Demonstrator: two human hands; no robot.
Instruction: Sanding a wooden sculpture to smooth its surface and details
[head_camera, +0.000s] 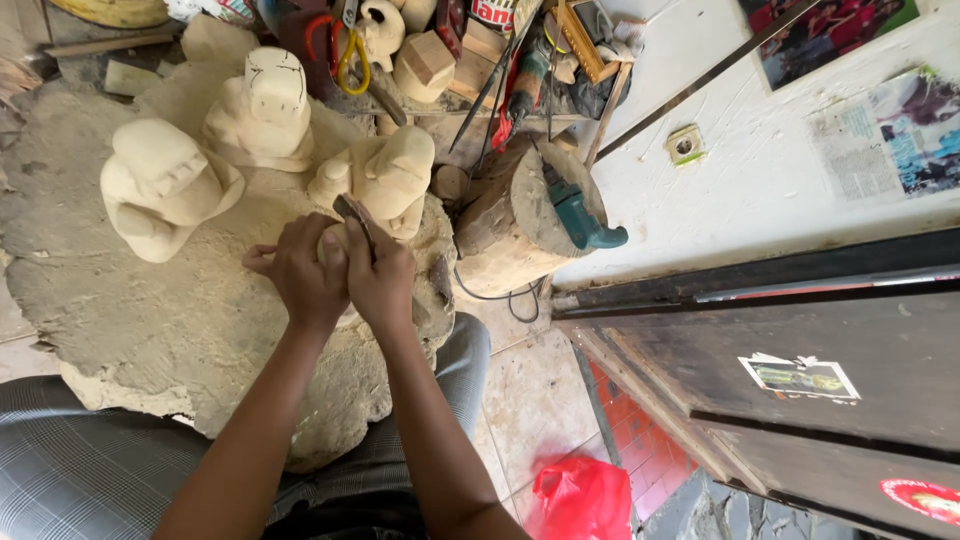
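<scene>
A small pale wood carving (336, 238) is being gripped between two hands at the near edge of a broad, rough slab of pale wood (150, 320) that is lying across the person's lap. The left hand (300, 272) is wrapping its fingers tightly around the carving's left side, thumb sticking out to the left. The right hand (380, 275) is pressing against it from the right, its fingers curling closed around a dark carving tool (352, 212) whose tip is poking up just above the knuckles. Most of the carving is hiding under the hands. Just behind them, three larger unfinished pale figures are standing on the slab: one at the left (160, 185), one further back (262, 110), and one touching distance above the right hand (385, 175). To the right, a log stump (505, 225) is standing on the tiled floor, with a teal power tool (580, 215) resting on it and a dark cord trailing beneath. Behind that, a cluttered shelf is holding scissors with yellow and red handles (345, 50). On the white wall, a rectangular newspaper sheet (895, 135) is sticking at the far right. A small rectangular sticker (800, 378) is peeling on the dark door. A red plastic bag (585, 500) is lying crumpled on the floor.
</scene>
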